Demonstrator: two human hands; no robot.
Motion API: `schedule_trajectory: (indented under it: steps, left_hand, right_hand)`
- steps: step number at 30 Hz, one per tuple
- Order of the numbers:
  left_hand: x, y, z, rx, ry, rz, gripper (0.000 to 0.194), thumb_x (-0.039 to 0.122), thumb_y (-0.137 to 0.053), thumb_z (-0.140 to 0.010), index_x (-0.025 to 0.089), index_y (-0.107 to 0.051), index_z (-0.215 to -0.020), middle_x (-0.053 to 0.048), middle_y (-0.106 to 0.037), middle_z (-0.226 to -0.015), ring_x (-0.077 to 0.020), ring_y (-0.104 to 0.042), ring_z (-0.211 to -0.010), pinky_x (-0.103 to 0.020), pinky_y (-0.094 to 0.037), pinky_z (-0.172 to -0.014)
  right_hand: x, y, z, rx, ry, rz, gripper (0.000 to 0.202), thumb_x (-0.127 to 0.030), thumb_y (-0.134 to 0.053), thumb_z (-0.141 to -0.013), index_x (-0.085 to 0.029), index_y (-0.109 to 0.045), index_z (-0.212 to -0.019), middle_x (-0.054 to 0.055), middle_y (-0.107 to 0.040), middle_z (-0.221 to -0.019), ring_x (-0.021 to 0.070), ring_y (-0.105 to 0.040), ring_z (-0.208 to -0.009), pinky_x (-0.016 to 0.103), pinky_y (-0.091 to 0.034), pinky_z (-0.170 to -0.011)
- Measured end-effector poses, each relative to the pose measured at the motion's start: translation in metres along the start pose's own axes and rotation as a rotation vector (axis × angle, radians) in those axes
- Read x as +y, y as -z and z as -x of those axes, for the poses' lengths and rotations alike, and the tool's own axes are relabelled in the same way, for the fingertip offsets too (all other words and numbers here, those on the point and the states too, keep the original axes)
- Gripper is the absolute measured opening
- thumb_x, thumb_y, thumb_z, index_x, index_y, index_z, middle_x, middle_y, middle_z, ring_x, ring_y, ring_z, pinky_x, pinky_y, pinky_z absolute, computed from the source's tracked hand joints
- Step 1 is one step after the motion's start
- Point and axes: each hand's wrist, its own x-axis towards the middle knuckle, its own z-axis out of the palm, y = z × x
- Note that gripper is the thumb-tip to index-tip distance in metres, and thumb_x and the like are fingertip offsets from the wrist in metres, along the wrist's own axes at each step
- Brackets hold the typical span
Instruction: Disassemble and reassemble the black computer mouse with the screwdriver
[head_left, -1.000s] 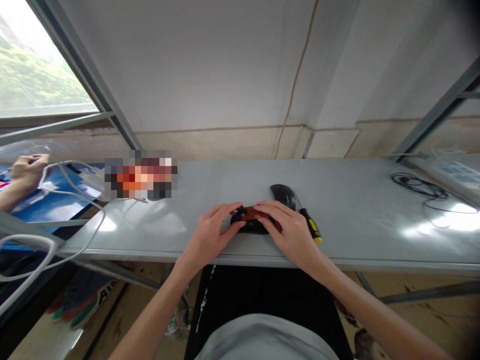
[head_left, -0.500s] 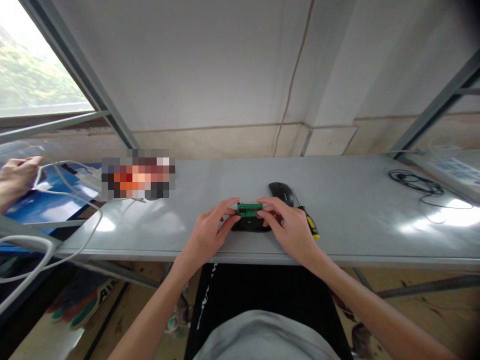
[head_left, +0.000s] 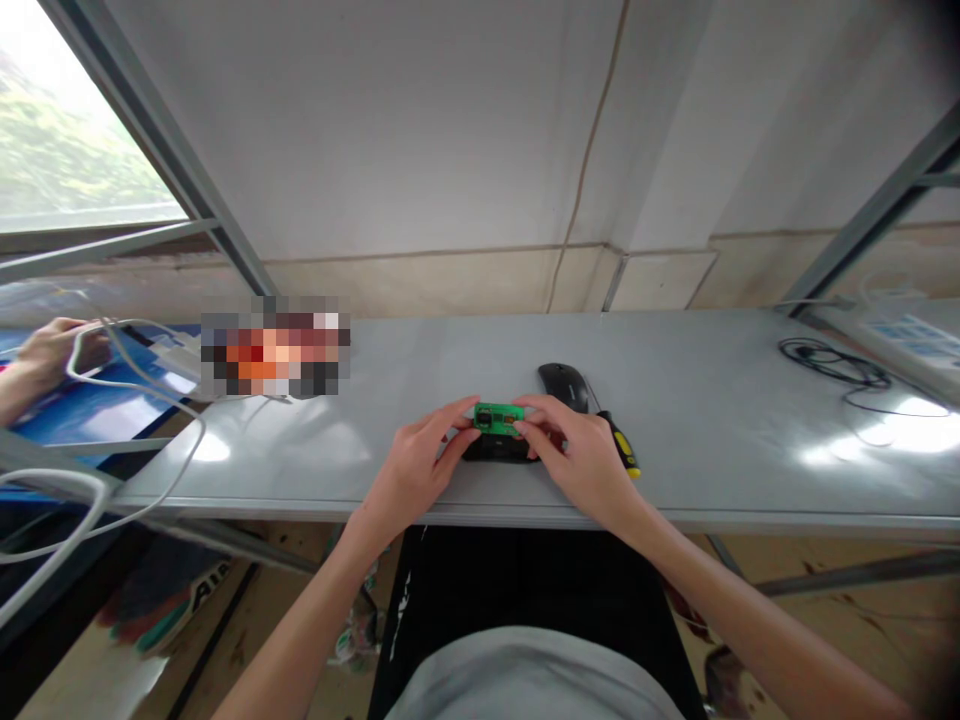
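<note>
A small green circuit board (head_left: 499, 419) is held by its two ends between my hands, above a black plastic part (head_left: 499, 449) near the table's front edge. My left hand (head_left: 433, 447) pinches the board's left end between thumb and fingers. The right end is gripped by the thumb and fingers of my right hand (head_left: 574, 447). Just beyond my right hand lies a black mouse shell (head_left: 564, 386). A yellow and black screwdriver (head_left: 624, 450) lies partly hidden at the right side of that hand.
The grey table (head_left: 712, 420) holds a coiled black cable (head_left: 832, 362) at the right. White cables (head_left: 201, 440) loop over its left end, near a blurred patch. Another person's hand (head_left: 56, 355) is at the far left, above a blue surface (head_left: 127, 395).
The green board has tilted so that more of its face shows. My hands have hardly moved. The other person's hand at the far left has shifted to the right.
</note>
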Motion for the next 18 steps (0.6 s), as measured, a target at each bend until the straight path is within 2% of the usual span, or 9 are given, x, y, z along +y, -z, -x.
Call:
schedule_trajectory:
  steps: [10,18]
  left_hand:
    - [0.0029,-0.0012,0.0010,-0.001,0.024,0.028,0.039,0.015,-0.063,-0.104,0.023,-0.062,-0.142,-0.004,-0.081,-0.107,-0.0153,-0.078,-0.092,-0.025,-0.062,-0.088]
    - [0.0037,-0.0006,0.0003,0.013,0.021,0.037,0.037,0.016,-0.063,-0.104,0.022,-0.063,-0.140,-0.002,-0.082,-0.101,-0.0143,-0.077,-0.084,-0.023,-0.061,-0.080]
  right_hand:
    - [0.0002,0.0007,-0.0011,-0.032,0.043,0.043,0.011,-0.018,-0.062,-0.102,-0.023,-0.066,-0.111,-0.003,-0.075,-0.078,0.0144,-0.067,-0.059,0.024,-0.051,-0.062]
    - [-0.0001,-0.0009,-0.0018,-0.031,0.062,0.067,0.014,-0.017,-0.062,-0.103,-0.021,-0.067,-0.116,-0.003,-0.074,-0.079,0.0143,-0.068,-0.061,0.025,-0.051,-0.064]
